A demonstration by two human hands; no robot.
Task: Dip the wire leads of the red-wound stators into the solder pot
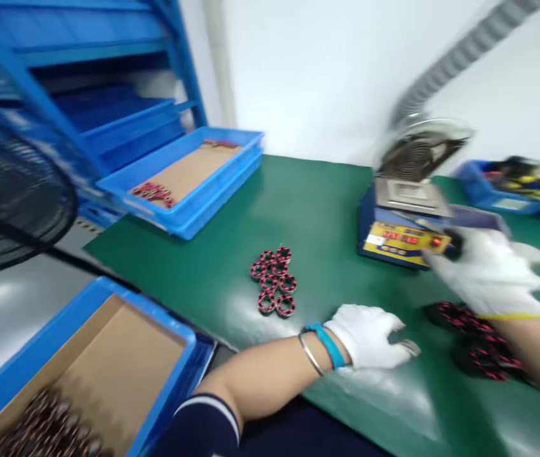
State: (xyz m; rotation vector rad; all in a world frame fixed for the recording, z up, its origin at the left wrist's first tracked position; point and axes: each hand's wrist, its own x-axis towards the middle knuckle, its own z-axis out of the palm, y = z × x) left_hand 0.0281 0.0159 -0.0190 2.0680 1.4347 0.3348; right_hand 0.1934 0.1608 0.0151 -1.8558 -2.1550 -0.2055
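Note:
My left hand (369, 336), in a white glove, hovers over the green table with thumb and fingers apart and nothing in them. My right hand (493, 266), also gloved and blurred, is at the front right of a blue heated unit (367, 222) with a yellow panel and red digits. Its fingers close on what looks like a thin metal tool (415, 221) with a dark handle. Below that hand lie several black ring coils (479, 349) with pink-red windings, partly behind the forearm. Several similar ring coils (276, 279) sit grouped left of my left hand.
A metal hood (422, 152) with a grey duct (469, 51) stands over the unit. Blue bins (502, 197) with tools are behind at right. A blue tray (181, 216) sits at back left, another (155, 311) with coils at front left. A fan (17, 190) stands far left.

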